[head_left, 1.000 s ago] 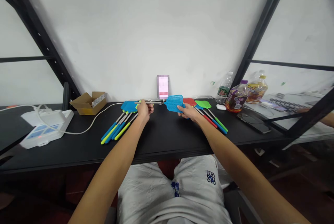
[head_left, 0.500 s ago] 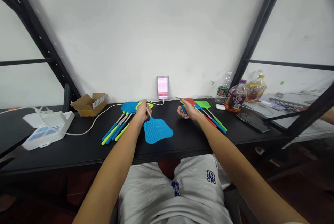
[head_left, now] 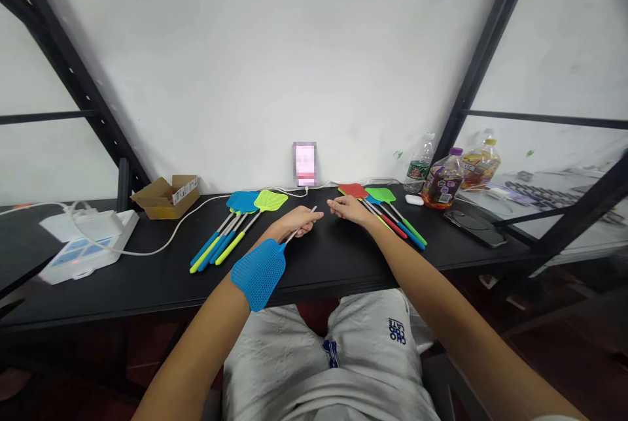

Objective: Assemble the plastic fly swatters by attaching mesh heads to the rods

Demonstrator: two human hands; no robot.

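A blue plastic fly swatter (head_left: 258, 274) is gripped in the closed left hand (head_left: 294, 223). Its mesh head is angled back toward the body across the left forearm and reaches the front edge of the black table (head_left: 147, 284), while its metal handle (head_left: 293, 236) runs up through the fist. The empty right hand (head_left: 349, 210) is held loosely open just beside the fist, near the red and green swatters (head_left: 373, 193). Blue and yellow-green swatters (head_left: 244, 201) are fanned out left of the left hand.

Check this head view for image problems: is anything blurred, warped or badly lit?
In the head view, wide-lens distortion tilts the black shelf upright and bows the black desk edge; the upright phone is pixelated; the blue fly swatter in the left hand looks sharp; lighting is soft, with no strong glare, though the floor falls dark.
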